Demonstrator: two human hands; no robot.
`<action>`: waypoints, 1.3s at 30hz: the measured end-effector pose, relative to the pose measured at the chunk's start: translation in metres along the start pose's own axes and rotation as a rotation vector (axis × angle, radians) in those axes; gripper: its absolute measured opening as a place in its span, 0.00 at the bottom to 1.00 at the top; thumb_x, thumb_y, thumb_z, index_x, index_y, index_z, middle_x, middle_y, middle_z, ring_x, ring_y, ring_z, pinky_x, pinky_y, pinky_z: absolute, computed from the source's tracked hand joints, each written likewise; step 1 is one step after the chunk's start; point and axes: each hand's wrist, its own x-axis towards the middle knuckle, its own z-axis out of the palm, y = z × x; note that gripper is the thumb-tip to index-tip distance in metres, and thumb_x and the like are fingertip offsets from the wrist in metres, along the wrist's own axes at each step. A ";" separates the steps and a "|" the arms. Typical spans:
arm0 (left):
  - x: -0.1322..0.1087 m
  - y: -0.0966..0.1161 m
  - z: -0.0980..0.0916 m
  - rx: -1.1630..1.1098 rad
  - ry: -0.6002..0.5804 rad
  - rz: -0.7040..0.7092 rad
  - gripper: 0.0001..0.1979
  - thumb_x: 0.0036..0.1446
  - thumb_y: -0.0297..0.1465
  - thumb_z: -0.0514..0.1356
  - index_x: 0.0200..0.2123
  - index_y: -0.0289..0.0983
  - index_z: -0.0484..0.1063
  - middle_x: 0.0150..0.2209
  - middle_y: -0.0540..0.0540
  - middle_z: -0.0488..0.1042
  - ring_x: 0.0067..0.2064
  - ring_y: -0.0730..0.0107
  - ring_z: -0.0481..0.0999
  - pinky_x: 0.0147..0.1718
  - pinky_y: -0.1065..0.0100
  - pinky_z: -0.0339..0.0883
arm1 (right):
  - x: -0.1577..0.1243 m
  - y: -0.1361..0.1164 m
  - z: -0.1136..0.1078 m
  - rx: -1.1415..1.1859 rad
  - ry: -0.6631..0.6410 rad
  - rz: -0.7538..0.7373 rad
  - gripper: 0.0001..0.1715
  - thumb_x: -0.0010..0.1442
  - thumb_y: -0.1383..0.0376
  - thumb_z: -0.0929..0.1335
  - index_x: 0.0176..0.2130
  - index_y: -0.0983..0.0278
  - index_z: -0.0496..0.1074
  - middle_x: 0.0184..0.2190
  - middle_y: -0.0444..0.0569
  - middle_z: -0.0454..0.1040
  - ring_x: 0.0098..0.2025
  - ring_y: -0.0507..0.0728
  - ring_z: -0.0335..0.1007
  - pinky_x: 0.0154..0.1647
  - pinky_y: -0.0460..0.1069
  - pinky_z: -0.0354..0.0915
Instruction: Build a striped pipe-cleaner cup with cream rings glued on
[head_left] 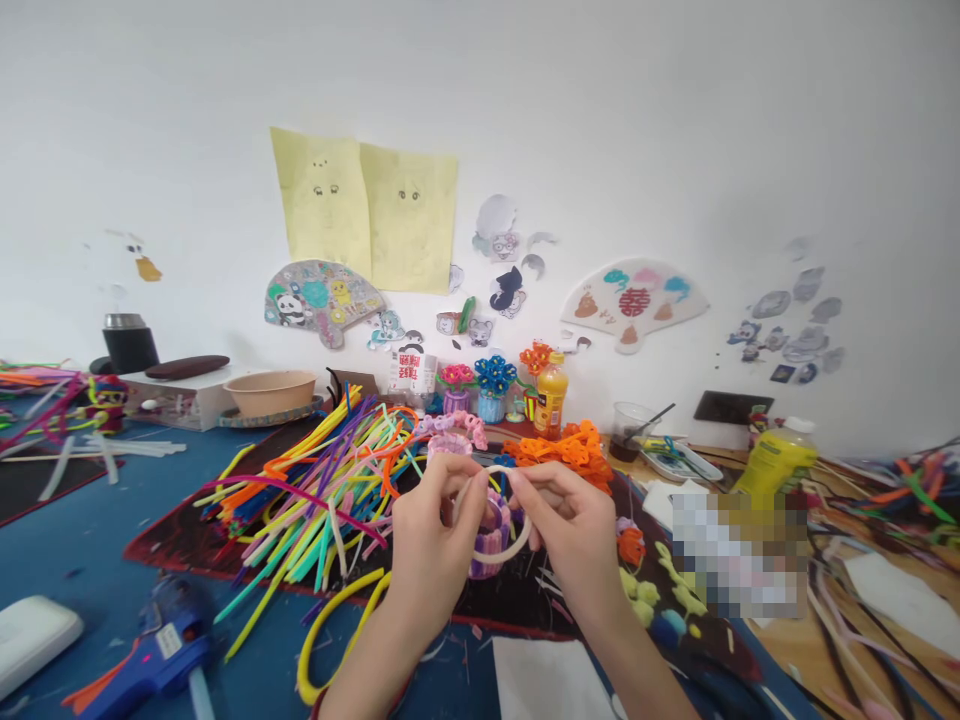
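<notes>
Between my two hands is a cream-white pipe cleaner (504, 553) bent into a ring. My left hand (439, 535) pinches the ring at its upper left with thumb and forefinger. At the upper right, my right hand (570, 530) pinches it in the same way, the fingertips of both hands close together. Behind the ring stands a small purple and pink pipe-cleaner pot (491, 540), partly covered by the ring and my fingers. A pink pipe-cleaner piece (450, 443) lies just beyond my left hand.
Loose coloured pipe cleaners (322, 490) heap up on the left, orange ones (566, 455) behind my right hand. A blue glue gun (161, 640) lies front left. White paper (551, 680) sits in front. An orange drink bottle (552, 395) and blue flowers (495, 376) stand along the wall.
</notes>
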 end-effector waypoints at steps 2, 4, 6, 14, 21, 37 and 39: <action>-0.001 0.000 0.000 0.005 0.003 -0.001 0.05 0.62 0.33 0.57 0.33 0.39 0.67 0.20 0.55 0.73 0.22 0.73 0.72 0.25 0.74 0.63 | 0.000 0.001 0.000 -0.002 0.005 -0.006 0.11 0.55 0.58 0.74 0.30 0.64 0.78 0.21 0.44 0.75 0.16 0.47 0.62 0.17 0.43 0.60; -0.001 0.000 0.000 0.003 0.007 0.003 0.05 0.62 0.33 0.57 0.34 0.39 0.67 0.20 0.55 0.73 0.21 0.74 0.72 0.24 0.74 0.63 | 0.000 0.002 -0.001 -0.010 0.025 -0.013 0.11 0.54 0.58 0.74 0.31 0.64 0.79 0.22 0.46 0.78 0.19 0.49 0.67 0.19 0.43 0.63; -0.002 0.000 0.001 0.000 0.012 0.012 0.04 0.62 0.32 0.57 0.34 0.39 0.67 0.20 0.55 0.74 0.22 0.74 0.73 0.24 0.74 0.63 | 0.000 0.003 -0.001 -0.023 0.045 -0.021 0.11 0.53 0.58 0.75 0.33 0.64 0.79 0.24 0.47 0.79 0.22 0.51 0.70 0.20 0.44 0.65; 0.000 0.005 0.002 -0.033 0.033 0.062 0.04 0.61 0.30 0.58 0.32 0.39 0.67 0.19 0.56 0.73 0.21 0.76 0.73 0.23 0.77 0.64 | -0.004 0.000 0.001 -0.119 0.072 -0.072 0.11 0.53 0.58 0.75 0.33 0.63 0.78 0.25 0.48 0.79 0.23 0.53 0.72 0.22 0.46 0.69; -0.002 0.003 0.002 -0.026 0.034 0.060 0.04 0.62 0.30 0.57 0.34 0.39 0.67 0.20 0.56 0.74 0.21 0.76 0.73 0.25 0.76 0.65 | -0.005 0.001 0.001 -0.140 0.086 -0.099 0.10 0.53 0.58 0.75 0.31 0.63 0.79 0.24 0.47 0.79 0.20 0.52 0.70 0.21 0.46 0.67; -0.003 0.006 0.003 -0.036 0.058 0.039 0.06 0.60 0.31 0.59 0.31 0.39 0.67 0.19 0.55 0.73 0.21 0.75 0.73 0.24 0.75 0.65 | -0.007 0.003 0.001 -0.145 0.081 -0.090 0.10 0.54 0.59 0.74 0.29 0.64 0.77 0.19 0.44 0.74 0.19 0.51 0.65 0.20 0.45 0.62; -0.003 0.006 0.003 -0.035 0.063 0.041 0.06 0.61 0.31 0.59 0.30 0.39 0.67 0.19 0.56 0.73 0.20 0.75 0.72 0.24 0.75 0.65 | -0.007 0.002 0.001 -0.144 0.081 -0.092 0.10 0.55 0.59 0.74 0.29 0.64 0.78 0.19 0.44 0.75 0.19 0.51 0.66 0.20 0.45 0.62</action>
